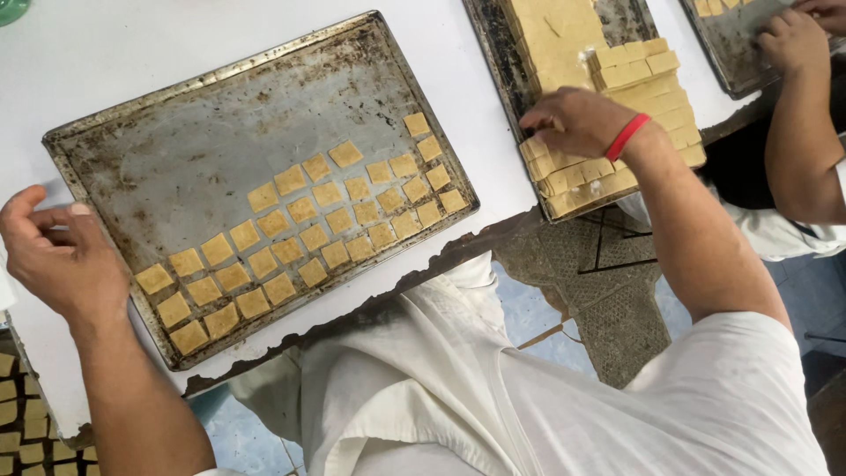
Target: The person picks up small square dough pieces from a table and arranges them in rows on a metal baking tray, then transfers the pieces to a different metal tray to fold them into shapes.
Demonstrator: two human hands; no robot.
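Step in hand, as judged: lifting cut dough squares from the stacked slab (648, 92) for laying on the large baking tray (220, 115).

- Right hand (577, 119): rests knuckles-up on the near-left corner of the slab, fingers curled down over the cut pieces (564, 172). The fingertips are hidden, so it cannot be told whether the grip has closed on a piece.
- Left hand (62, 256): grip open and empty, fingers loosely bent, just beside the left edge of the large tray above the white worktop (106, 44).

Recommended practice: take pieces from the outer row only, lift them flat to avoid bending, and set each one apart from its neighbours in line with the existing rows.

Count:
- Laid squares (314, 237) on the large tray: roughly forty, in diagonal rows along the near edge
- Baking trays: three, including a co-worker's tray (736, 53)
- Hands: two own; a co-worker's hand (793, 40) at far right, with a second just behind it
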